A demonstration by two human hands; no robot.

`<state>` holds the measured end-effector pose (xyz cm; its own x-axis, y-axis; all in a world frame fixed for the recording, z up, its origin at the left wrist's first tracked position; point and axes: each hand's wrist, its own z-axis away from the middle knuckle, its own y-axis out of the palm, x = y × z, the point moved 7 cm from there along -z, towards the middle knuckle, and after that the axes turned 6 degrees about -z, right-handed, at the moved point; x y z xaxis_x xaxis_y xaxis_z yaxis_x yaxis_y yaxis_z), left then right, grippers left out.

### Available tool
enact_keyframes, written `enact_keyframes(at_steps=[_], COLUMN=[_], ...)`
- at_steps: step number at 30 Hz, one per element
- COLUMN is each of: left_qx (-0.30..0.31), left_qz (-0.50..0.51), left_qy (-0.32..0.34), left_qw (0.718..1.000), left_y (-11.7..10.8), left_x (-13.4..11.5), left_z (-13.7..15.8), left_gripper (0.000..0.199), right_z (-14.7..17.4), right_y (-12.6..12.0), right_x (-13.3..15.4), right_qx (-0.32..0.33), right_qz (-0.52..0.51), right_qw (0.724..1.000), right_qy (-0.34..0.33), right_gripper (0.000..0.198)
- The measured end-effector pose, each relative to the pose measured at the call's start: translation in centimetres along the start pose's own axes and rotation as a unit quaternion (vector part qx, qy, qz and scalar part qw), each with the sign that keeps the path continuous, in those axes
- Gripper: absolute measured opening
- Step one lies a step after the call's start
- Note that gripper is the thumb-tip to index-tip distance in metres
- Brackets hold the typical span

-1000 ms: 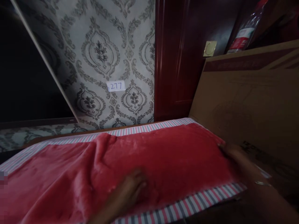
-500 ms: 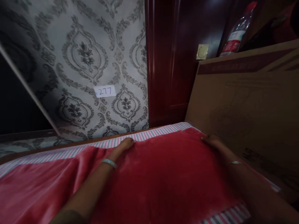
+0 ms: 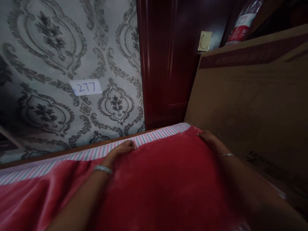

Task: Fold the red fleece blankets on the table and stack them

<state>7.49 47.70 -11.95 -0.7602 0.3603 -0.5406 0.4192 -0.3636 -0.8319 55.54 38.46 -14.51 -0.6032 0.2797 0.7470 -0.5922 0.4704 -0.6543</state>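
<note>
A red plush blanket [image 3: 166, 173] lies spread over a striped sheet [image 3: 96, 152] in pink, grey and white. My left hand [image 3: 125, 147], with a bracelet at the wrist, is closed on the blanket's far edge near the middle. At the far right corner my right hand [image 3: 207, 136] grips the same blanket, its fingers curled around the edge. Between the hands the blanket lies fairly smooth, while folds run through it on the left. Its near part blurs into shadow at the bottom.
A large cardboard box [image 3: 240, 93] stands close against the right side. On its top sits a bottle with a red label [image 3: 240, 29]. Behind are a dark red wooden panel [image 3: 161, 64], patterned wallpaper [image 3: 115, 70] and a paper marked 277 [image 3: 86, 87].
My right hand has drawn the blanket's corner farther toward the far right corner of the sheet. My left hand keeps its hold on the edge. The view has shifted right and closer.
</note>
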Motion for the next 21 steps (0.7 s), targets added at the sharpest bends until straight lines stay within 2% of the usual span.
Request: enact_keyframes(at_steps=[4,7,9,11,14,18,21], left_qx=[-0.110,-0.180,-0.171,-0.130,-0.099,-0.091,-0.089], left_qz=[-0.018,-0.081,-0.134,-0.169,-0.202,-0.226,-0.231], left_qy=[0.034,0.037,0.010,-0.016,-0.012,0.012,0.016], left_qw=[0.993,0.980,0.976,0.977,0.974,0.970,0.969], left_y=[-1.1,-1.1,-0.1,1.2,1.9,1.4,1.2], left_x=[-1.3,-1.8,-1.4,-0.9,-0.7,-0.9,-0.7], left_z=[0.3,0.7,0.7,0.5,0.5,0.3,-0.1], left_gripper=[0.012,0.008,0.009,0.013,0.020,0.028,0.029], right_z=[-1.6,-1.8,-1.7,-1.8,-2.3,-2.0,0.1], right_y=[-0.6,-0.4,0.1,0.6,0.7,-0.9,-3.4], right_x=[0.0,-0.2,-0.5,-0.8,-1.1,-2.0,-3.4], right_qx=[-0.040,-0.053,-0.050,-0.045,-0.033,-0.005,0.005], right_qz=[0.010,0.030,0.047,0.063,0.080,0.090,0.089], right_qw=[0.999,0.998,0.998,0.997,0.996,0.994,0.993], right_qy=[0.019,0.014,0.016,0.022,0.035,0.062,0.074], right_gripper=[0.034,0.032,0.030,0.029,0.036,0.048,0.049])
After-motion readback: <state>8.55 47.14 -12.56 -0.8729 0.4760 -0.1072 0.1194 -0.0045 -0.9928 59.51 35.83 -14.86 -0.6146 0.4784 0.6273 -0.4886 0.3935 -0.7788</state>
